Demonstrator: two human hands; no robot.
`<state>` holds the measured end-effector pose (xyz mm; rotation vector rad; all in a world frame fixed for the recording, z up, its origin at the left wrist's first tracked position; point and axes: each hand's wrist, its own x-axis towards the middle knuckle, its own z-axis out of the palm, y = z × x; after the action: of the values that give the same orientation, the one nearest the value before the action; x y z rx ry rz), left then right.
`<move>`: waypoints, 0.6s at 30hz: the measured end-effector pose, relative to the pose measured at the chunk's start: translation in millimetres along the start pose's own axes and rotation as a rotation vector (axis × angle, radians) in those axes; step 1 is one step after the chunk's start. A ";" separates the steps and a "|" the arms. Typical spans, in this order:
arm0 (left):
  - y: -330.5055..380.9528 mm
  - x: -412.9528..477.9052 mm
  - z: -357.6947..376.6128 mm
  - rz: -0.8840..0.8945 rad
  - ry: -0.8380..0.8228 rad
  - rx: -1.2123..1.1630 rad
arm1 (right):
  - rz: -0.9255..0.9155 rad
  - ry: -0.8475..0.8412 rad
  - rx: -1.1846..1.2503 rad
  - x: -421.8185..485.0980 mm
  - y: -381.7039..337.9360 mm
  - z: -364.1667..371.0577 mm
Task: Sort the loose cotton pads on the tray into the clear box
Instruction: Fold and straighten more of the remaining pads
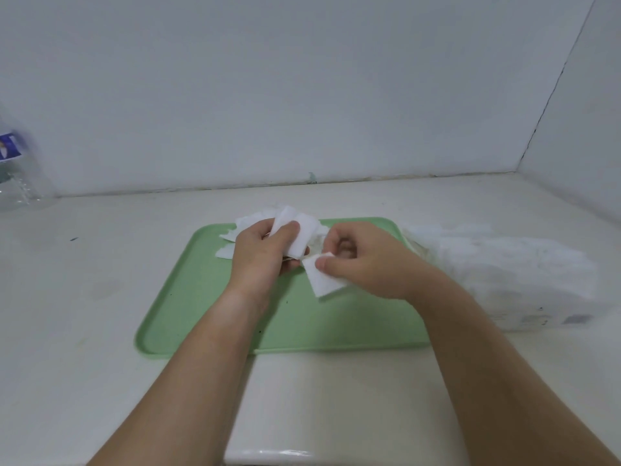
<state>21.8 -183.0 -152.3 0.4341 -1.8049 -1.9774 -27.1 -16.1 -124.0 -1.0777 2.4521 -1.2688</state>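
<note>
White walls (pixel 302 79) are standing behind a pale counter (pixel 84 280). A green tray (pixel 188 297) is lying flat in the middle of the counter. Both hands are hanging over the far part of the tray. The left hand (pixel 260 257) is curling round a small stack (pixel 295 230) of white cotton pads, with the thumb pressing on top of it. The right hand (pixel 363 264) is pinching one pad (pixel 324 280) by its far corner, between the thumb and first finger, and the other fingers are curling in. That pad is hanging just on the near side of the stack, and it is hard to tell if its near end is touching the tray. More loose pads (pixel 232 235) are lying in a heap at the far edge of the tray, mostly behind the left hand, and some are sticking out over the far rim. The clear box (pixel 504 280) is sitting on the counter just right of the tray. White pads are showing through its side. A clear bottle (pixel 16 176) with a blue label is standing at the far left, by the wall. Both bare arms are reaching in from the near side.
</note>
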 end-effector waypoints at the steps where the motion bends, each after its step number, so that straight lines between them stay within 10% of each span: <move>1: -0.1 0.1 0.1 0.000 -0.022 -0.002 | -0.024 0.057 0.112 0.5 0.0 -1.4; 18: 5.7 -10.5 9.9 -0.097 -0.396 -0.094 | 0.055 0.356 0.325 -0.3 0.5 -13.7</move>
<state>26.4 -169.5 -146.1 0.1050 -1.9366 -2.3340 -33.4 -7.1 -115.9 -0.7476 2.3612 -1.8967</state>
